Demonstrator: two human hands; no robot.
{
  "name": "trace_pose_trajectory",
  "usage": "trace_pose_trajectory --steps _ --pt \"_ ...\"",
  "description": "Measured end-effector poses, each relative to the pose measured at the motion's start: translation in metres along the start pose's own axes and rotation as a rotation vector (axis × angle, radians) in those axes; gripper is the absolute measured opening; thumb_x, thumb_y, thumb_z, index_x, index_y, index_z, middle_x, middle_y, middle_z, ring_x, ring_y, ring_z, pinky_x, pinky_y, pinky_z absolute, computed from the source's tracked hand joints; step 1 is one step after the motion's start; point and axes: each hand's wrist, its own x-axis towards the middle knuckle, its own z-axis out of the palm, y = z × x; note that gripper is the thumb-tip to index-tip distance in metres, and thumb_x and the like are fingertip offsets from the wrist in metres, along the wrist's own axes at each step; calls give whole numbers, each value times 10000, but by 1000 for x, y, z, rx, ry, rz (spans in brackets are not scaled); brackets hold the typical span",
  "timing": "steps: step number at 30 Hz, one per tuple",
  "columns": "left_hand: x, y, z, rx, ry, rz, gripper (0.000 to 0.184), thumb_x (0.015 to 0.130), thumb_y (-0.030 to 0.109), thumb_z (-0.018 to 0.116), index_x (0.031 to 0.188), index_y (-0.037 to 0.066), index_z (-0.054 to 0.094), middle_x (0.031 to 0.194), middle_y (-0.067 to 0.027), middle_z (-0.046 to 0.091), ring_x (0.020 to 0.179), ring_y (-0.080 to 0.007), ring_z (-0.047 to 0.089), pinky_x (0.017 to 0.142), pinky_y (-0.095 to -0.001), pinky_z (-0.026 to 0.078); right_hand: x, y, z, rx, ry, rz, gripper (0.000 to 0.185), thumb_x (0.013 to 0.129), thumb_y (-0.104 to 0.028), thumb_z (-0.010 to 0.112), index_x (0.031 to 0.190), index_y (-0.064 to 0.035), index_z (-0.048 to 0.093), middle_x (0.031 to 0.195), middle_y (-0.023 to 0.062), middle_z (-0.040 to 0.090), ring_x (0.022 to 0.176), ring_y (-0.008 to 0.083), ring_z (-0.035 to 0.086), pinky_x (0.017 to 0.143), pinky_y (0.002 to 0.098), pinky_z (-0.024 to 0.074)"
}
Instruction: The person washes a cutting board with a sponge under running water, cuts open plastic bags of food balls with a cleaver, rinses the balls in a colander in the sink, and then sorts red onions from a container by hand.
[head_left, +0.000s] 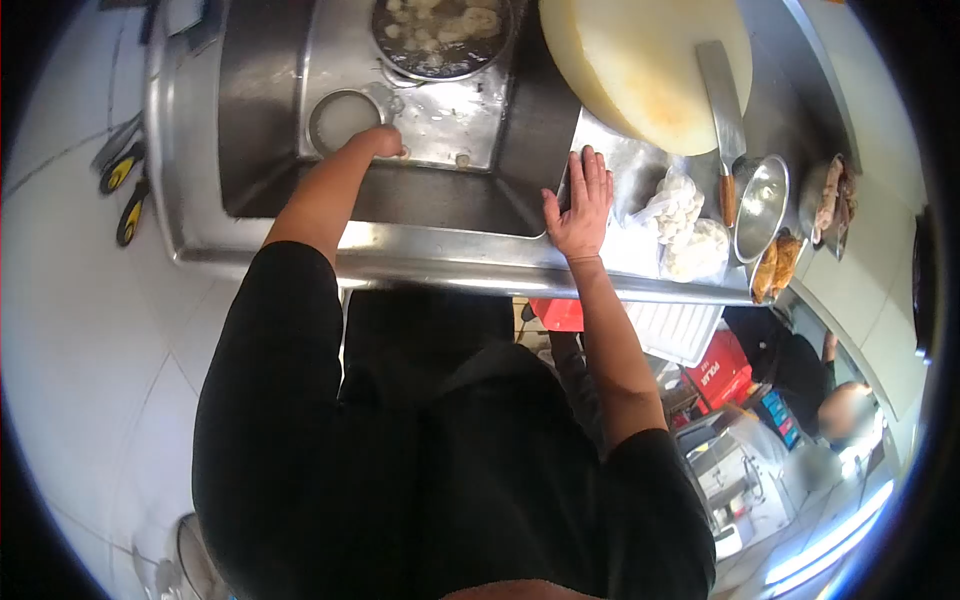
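Note:
My left hand (382, 142) reaches down into the steel sink (420, 200), curled in beside a round metal rim (345, 120), perhaps a bowl or the drain. Its fingers look closed, with a small pale bit at their tips that I cannot name. My right hand (580, 210) lies flat on the counter edge right of the sink, fingers stretched and thumb apart, holding nothing. Pale pieces sit in liquid in a metal pot (400, 72) at the back of the sink. A small scrap (462, 160) lies on the sink floor.
A cleaver (722, 100) rests against a thick round cutting board (640, 70). Right of my right hand are plastic bags of white pieces (695, 248), a steel bowl (762, 210) and browned food (775, 268). Yellow-and-black handled tools (130, 190) hang at left. Another person (795, 365) is at lower right.

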Motion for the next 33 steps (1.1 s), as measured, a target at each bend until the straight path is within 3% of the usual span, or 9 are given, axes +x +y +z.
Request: trace_pose_trajectory --steps 3,7,14,23,24,26,28,30,33 --pt "72 -9 49 86 27 -81 559 847 391 695 1267 28 634 1345 -191 591 1190 -328 598 992 -442 476 0 4 2 19 -3 13 653 831 -332 655 1410 -71 501 1502 176 429 1411 372 366 1158 534 245" --pt "77 31 69 -108 228 -40 655 802 447 749 1310 62 596 1380 -200 534 1197 -422 554 1041 -446 447 1 6 2 14 -29 49 637 818 -336 663 1381 -69 536 1473 182 466 1388 382 400 1148 537 265" --pt "75 143 42 -69 138 -62 457 919 378 623 1287 107 627 1420 -215 468 1229 -407 550 1016 -468 475 1 6 2 5 -29 59 619 821 -352 663 1371 -90 554 1450 187 492 1360 388 440 1138 535 285" --pt "148 95 96 -1 -80 78 333 865 179 549 1071 -37 697 1184 -252 659 1109 -339 656 898 -454 539 3 5 -1 37 -55 77 618 819 -332 678 1374 -92 549 1470 173 472 1385 372 410 1148 533 271" --pt "119 91 59 -119 -294 86 327 825 211 582 946 -77 678 1079 -242 684 958 -324 680 785 -476 537 3 4 -3 38 -64 77 617 821 -329 677 1377 -94 545 1475 170 467 1388 368 407 1148 532 271" --pt "55 97 -15 -308 -272 3 298 806 235 614 887 -47 669 946 -191 693 855 -299 661 745 -460 512 4 4 -8 50 -89 99 612 827 -327 676 1379 -100 541 1494 155 449 1399 350 398 1152 529 268" --pt "56 50 -17 -325 287 253 282 856 301 677 972 45 703 935 -124 715 875 -263 670 798 -391 508 5 4 -12 79 -99 103 623 833 -325 671 1394 -103 517 1504 149 433 1412 333 379 1161 517 266" --pt "20 53 -75 -630 352 -17 333 896 323 671 1069 40 684 1055 -147 715 982 -294 668 871 -388 504 2 5 -16 93 -95 101 637 840 -327 666 1411 -103 494 1517 143 411 1423 325 358 1167 509 264" --pt "-9 53 -117 -141 877 41 426 885 386 686 1141 45 673 1042 -141 726 959 -271 683 870 -349 508 -3 5 -20 112 -55 79 652 857 -347 656 1431 -103 468 1532 132 389 1428 323 345 1174 498 256"
